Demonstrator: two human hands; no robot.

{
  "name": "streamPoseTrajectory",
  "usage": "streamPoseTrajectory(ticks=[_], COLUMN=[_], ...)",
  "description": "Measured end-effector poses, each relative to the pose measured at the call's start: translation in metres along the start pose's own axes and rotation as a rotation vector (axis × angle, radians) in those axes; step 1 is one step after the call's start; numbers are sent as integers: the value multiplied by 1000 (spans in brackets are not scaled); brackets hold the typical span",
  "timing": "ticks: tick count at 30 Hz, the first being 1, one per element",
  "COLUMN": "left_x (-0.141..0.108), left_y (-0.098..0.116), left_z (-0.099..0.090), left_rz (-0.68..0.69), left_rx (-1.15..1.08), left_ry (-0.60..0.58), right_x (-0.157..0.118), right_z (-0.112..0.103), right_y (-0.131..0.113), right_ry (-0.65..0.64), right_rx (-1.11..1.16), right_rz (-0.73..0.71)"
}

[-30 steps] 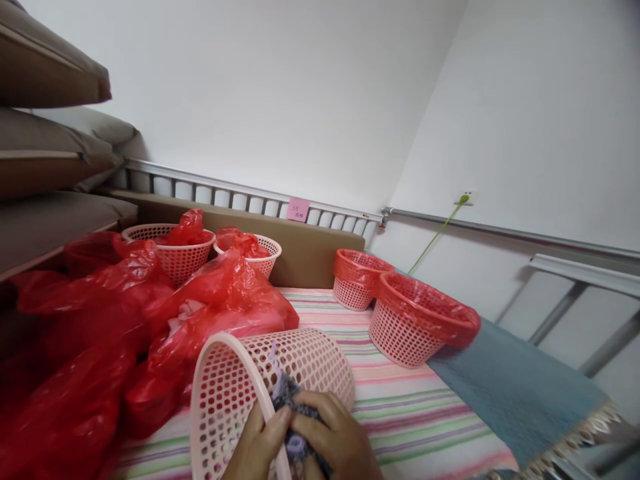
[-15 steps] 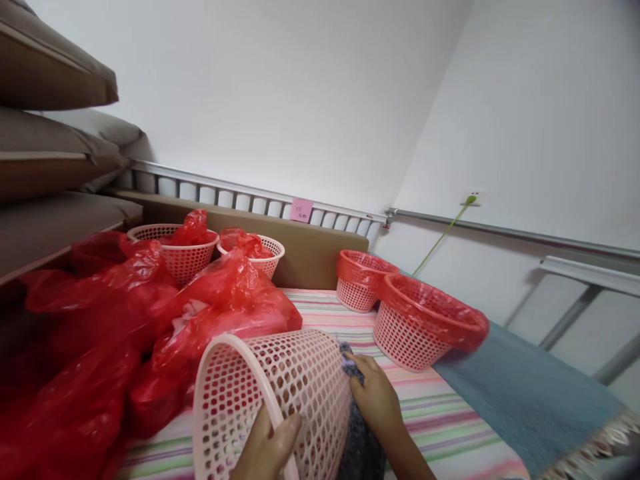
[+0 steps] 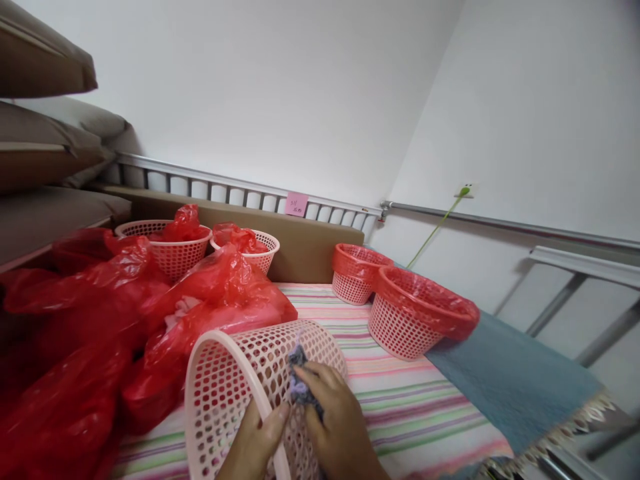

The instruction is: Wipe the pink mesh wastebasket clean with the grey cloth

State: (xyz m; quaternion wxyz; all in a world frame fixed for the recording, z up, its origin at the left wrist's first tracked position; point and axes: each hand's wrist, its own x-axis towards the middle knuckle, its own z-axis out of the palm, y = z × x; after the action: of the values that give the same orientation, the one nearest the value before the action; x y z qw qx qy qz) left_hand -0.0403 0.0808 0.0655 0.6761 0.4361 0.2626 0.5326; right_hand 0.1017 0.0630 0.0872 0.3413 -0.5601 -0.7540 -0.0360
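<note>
A pale pink perforated plastic basket (image 3: 260, 360) lies tilted on its side in front of me, its open mouth facing left. My left hand (image 3: 255, 437) is closed on the rim near the bottom, thumb outside and the other fingers inside the basket. In my right hand (image 3: 337, 420) is a bunched grey-blue and lilac cloth (image 3: 300, 380), pressed against the basket's outer side. Part of that cloth is hidden under my fingers.
Red plastic bags (image 3: 215, 300) heap up on the left. Two baskets with red bags in them stand behind; a red-lined basket (image 3: 405, 327) and a smaller one (image 3: 350, 283) stand right on the striped cloth (image 3: 415, 407). Cushions (image 3: 45, 140) are stacked left; a radiator (image 3: 215, 187) lines the wall.
My right hand has moved left with the cloth, from the basket's base end to the middle of its side. My left hand still grips the rim. The view has shifted slightly.
</note>
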Motion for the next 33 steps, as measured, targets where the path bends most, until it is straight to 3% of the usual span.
streamPoseTrajectory(ticks=[5,8,12,19,23,26,33], left_x=[-8,-13,-12,-11,-12,-8,-4], left_y=[5,8,17,7,5,12,7], left_z=[-5,-5,-1,-13,-7,2,4], left_rz=[-53,-104,-126,-47,-40,-53,-123], left_rx=[40,14,-30,85,105,140,245], left_ry=[57,-11,-44,115,115,84,92], right_x=[-5,-12,-23,-33,-27,-18,6], right_z=[-4,-4,1,7,-1,-5,-2], right_y=[-23,-21,-15,-13,-10,1,68], right_ry=[-54,-98,-74,0,9,31,48], right_rx=[138,145,60,-39,-48,-87,-289], right_rz=[-231,-296,-286,-278,-255,-174,281])
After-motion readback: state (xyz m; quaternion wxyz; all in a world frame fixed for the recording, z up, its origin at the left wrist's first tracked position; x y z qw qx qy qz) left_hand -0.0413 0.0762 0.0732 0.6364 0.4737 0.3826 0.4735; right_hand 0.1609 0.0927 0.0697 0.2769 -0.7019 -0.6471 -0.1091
